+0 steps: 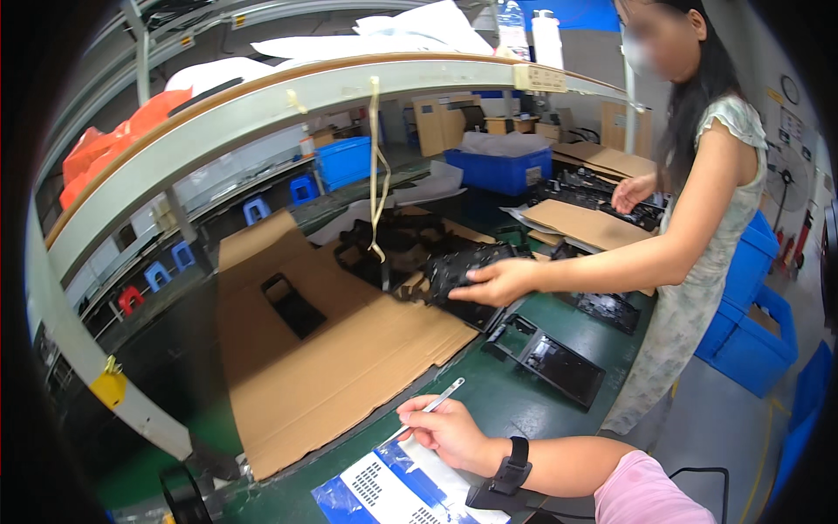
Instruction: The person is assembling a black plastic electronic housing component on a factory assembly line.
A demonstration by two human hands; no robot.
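Observation:
My right hand (443,433), with a black strap and small device on its wrist, is closed around a slim silver metal tool (443,396) that points up and to the right. Just below the fingers lies a blue-and-white plastic packet (371,483) with rows of small dark marks, on the green table (349,439). My left hand is out of sight. To the far right of the cardboard sheet (297,384), a co-worker's hand (502,281) holds a black plastic part (463,266). A black frame-like part (559,362) rests on the table beyond my right hand.
A black rectangular frame (293,306) lies on the cardboard. Above the table runs a curved-looking shelf beam (349,74) with a cord hanging from it. Blue bins (759,341) stand at right beside the co-worker (698,192). A black curved band (182,494) shows at lower left.

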